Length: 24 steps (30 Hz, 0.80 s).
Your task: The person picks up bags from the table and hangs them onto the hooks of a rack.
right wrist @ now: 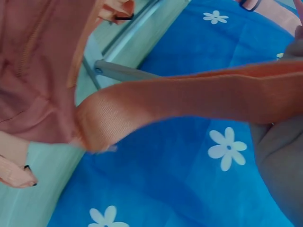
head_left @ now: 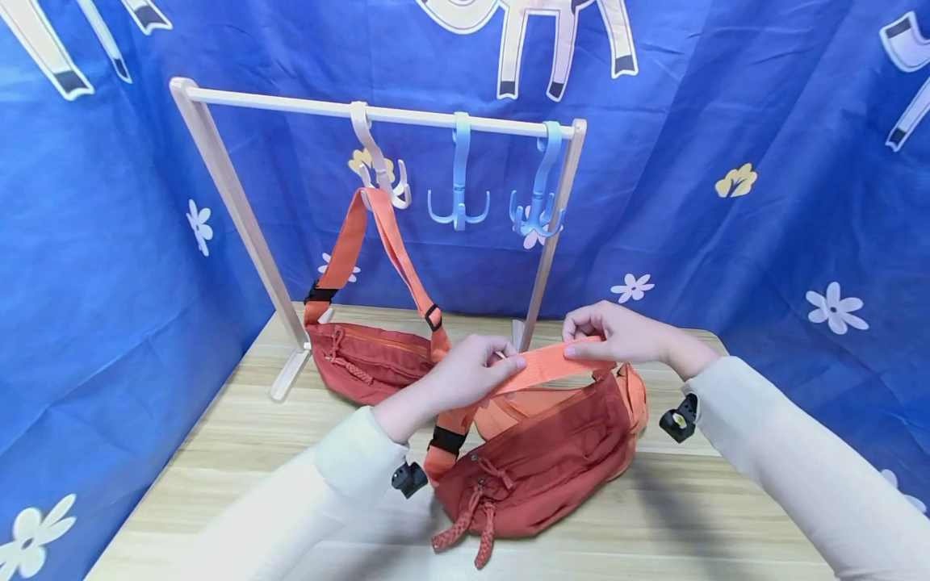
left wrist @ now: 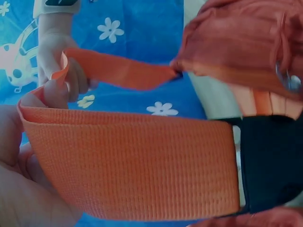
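Observation:
Between my two hands stretches the orange webbing strap (head_left: 546, 365) of a dark red waist bag (head_left: 541, 472), which rests on the table near me. My left hand (head_left: 475, 371) pinches the strap between thumb and fingers, above the black buckle (head_left: 446, 440). In the left wrist view the strap (left wrist: 137, 165) folds over the fingers and runs down to that buckle. My right hand (head_left: 613, 332) grips the strap farther right; in the right wrist view the strap (right wrist: 189, 99) curves from the bag's end to this hand (right wrist: 284, 161).
Behind stands a wooden rack (head_left: 240, 202). From its bar hang a white hook (head_left: 379, 157) and two blue hooks, one in the middle (head_left: 459, 177) and one on the right (head_left: 539, 190). Another red waist bag (head_left: 370, 359) hangs by its strap from the white hook, its body low at the table (head_left: 254, 452).

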Each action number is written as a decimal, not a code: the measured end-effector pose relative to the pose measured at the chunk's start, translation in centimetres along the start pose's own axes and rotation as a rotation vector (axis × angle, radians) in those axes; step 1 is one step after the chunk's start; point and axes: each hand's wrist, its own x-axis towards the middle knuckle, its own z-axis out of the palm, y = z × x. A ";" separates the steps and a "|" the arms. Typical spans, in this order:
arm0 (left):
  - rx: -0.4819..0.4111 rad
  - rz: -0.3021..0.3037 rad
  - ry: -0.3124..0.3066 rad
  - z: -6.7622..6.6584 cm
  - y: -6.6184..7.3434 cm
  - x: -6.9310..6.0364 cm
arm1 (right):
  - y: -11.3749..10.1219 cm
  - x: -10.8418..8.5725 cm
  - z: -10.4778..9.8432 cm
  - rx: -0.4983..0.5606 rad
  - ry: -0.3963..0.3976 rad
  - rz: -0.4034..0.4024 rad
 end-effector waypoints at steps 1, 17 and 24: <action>0.003 0.003 0.005 -0.4 0.2 0.0 | -0.2 0.1 -0.1 -0.004 0.013 -0.006; 0.134 0.044 0.105 -5.8 2.3 -0.4 | -4.2 3.0 -0.6 -0.116 0.159 -0.022; 0.181 0.029 0.137 -8.0 2.7 -0.8 | -5.7 4.5 -0.5 -0.147 0.211 -0.008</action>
